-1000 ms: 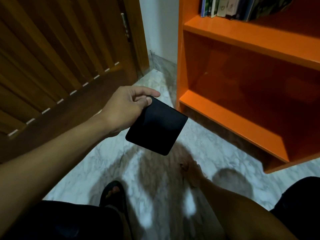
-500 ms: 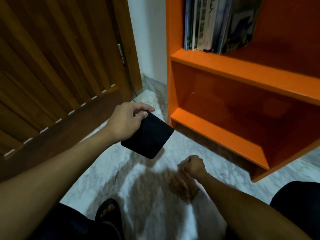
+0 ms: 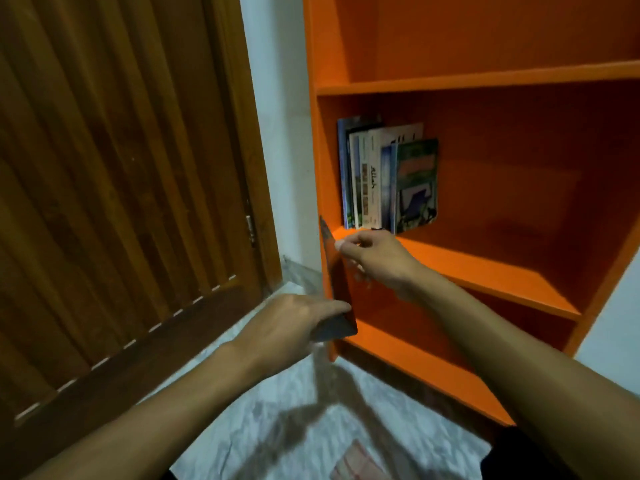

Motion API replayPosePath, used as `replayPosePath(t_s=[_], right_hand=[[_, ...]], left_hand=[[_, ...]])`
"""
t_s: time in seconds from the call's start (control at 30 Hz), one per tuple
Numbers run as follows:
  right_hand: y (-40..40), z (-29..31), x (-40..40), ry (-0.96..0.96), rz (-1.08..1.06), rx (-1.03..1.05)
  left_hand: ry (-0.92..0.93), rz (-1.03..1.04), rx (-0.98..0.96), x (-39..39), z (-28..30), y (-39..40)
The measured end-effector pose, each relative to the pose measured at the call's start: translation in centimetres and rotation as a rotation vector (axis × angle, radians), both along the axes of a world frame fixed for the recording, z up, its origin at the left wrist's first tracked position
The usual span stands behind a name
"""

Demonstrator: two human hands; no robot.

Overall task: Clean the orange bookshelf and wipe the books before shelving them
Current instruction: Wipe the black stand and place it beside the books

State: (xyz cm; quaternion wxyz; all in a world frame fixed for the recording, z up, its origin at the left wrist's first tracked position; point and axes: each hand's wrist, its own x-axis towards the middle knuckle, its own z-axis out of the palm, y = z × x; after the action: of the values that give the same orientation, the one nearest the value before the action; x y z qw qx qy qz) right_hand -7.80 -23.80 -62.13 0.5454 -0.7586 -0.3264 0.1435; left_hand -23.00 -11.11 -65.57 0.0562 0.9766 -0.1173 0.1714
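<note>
Hard to make out: the dark book (image 3: 337, 271) I hold is seen nearly edge-on and smeared by motion, so its cover is unreadable; my left fingers are hidden behind its lower end; a pale patterned thing (image 3: 353, 462) on the floor is cut off by the bottom edge.
Bookshelf: the orange bookshelf (image 3: 485, 77) fills the right side, its top and right side out of frame.
Shelved books: a small row of books (image 3: 388, 178) stands upright at the left end of the middle shelf, against the side panel.
Surroundings: a slatted wooden door (image 3: 121, 168) on my left, a strip of white wall (image 3: 277, 133) between it and the bookshelf, marble floor (image 3: 263, 427) below.
Left hand: my left hand (image 3: 287, 323) grips the book's lower end, fingers wrapped round it.
Right hand: my right hand (image 3: 374, 258) pinches the book's upper edge between thumb and forefinger, other fingers curled.
Book's place: upright, in front of the bookshelf's left front edge, just below the middle shelf.
</note>
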Motion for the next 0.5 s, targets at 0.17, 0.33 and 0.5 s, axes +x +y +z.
replayPosePath(t_s=[0.17,0.33,0.5], right_hand=[[-2.5,4.0,0.7,-0.139,-0.095,-0.06],[-5.6,6.2,3.7,-0.132,-0.232,-0.044],[-7.9,5.3,7.7,-0.178,-0.445,-0.002]], left_hand=[[-0.12,-0.169,0.291,2.1,3.8,-2.6],[-0.162,-0.3,0.428,6.6,6.5,-4.1],[-0.407,-0.274,0.321,11.6,5.6,-5.6]])
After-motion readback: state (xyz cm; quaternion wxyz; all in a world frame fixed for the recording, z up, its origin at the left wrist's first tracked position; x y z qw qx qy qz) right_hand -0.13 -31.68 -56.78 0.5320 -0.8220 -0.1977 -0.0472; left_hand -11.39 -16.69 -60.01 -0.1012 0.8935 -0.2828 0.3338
